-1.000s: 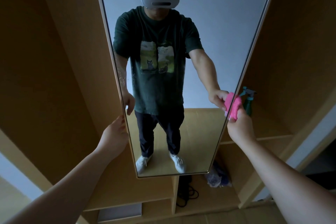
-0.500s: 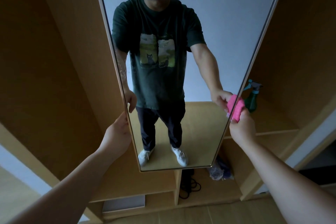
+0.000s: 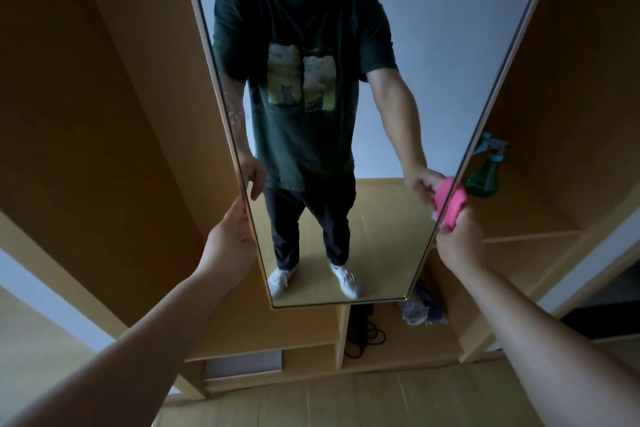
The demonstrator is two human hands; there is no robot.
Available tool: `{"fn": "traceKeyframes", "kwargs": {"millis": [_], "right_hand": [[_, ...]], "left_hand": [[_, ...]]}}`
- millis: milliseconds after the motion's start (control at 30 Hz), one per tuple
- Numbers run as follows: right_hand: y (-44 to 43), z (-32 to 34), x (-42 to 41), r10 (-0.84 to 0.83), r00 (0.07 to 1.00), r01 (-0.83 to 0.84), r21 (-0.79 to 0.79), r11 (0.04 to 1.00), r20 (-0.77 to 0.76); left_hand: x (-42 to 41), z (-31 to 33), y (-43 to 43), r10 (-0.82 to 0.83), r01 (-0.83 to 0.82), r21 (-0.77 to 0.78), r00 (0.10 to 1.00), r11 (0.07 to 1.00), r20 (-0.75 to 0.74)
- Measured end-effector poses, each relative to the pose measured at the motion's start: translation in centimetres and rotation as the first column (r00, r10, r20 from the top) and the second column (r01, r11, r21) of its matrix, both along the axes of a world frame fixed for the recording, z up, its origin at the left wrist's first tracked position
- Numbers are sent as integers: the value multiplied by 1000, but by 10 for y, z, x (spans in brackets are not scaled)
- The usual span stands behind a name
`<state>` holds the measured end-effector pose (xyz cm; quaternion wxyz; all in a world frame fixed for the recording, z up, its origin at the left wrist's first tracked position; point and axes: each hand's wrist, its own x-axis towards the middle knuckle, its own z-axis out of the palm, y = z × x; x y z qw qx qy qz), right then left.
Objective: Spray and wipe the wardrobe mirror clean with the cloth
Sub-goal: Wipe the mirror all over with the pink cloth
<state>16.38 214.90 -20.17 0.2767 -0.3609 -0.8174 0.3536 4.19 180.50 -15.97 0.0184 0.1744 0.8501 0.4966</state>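
Where I stand: facing the wardrobe (image 3: 104, 114), both arms stretched out to the tall mirror (image 3: 433, 28) that hangs in front of its open compartments.
Mirror: narrow, thin-framed, its lower edge just above the bottom shelves; the glass shows me from headset to white shoes, in a dark green T-shirt and dark trousers.
Left hand (image 3: 230, 243): closed on the mirror's left edge at about hip height in the reflection; I hold the frame, and my fingertips are out of sight at the edge.
Right hand (image 3: 459, 239): fingers curled tight round the cloth, knuckles toward me, at the mirror's right edge.
Cloth (image 3: 453, 204): bright pink, bunched into a wad, sticking up out of my right fist and pressed against the right frame, low on the mirror; part of it doubles in the glass.
Marks on the glass: a band of pale specks near the left edge, above my left hand.
Spray bottle (image 3: 485, 177): green with a blue trigger head, standing upright on the shelf (image 3: 526, 218) just right of the cloth, apart from both hands.
Lower compartments: a coiled black cable (image 3: 363, 336) below the mirror, and a crumpled clear-and-purple bundle (image 3: 422, 308) beside it to the right.
Floor (image 3: 346, 399): light wood boards.
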Motion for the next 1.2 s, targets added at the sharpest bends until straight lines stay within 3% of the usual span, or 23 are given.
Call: {"fn": "traceKeyframes", "kwargs": {"millis": [233, 533, 833, 1067, 1200], "right_hand": [[-3, -14, 2, 21, 999, -20, -54, 998, 25], [3, -44, 5, 22, 999, -21, -61, 998, 29], [5, -63, 3, -2, 998, 5, -54, 999, 57], [4, -78, 6, 5, 995, 3, -78, 997, 97], [0, -86, 6, 7, 997, 3, -121, 993, 82]], "left_hand": [[0, -9, 1, -4, 4, -14, 1000, 1000, -1], [4, -48, -9, 12, -10, -20, 993, 1000, 117], [-8, -70, -10, 50, -20, -159, 982, 987, 184], [0, -83, 2, 10, 6, -69, 971, 998, 238], [5, -81, -3, 32, -18, -80, 983, 997, 183]]}}
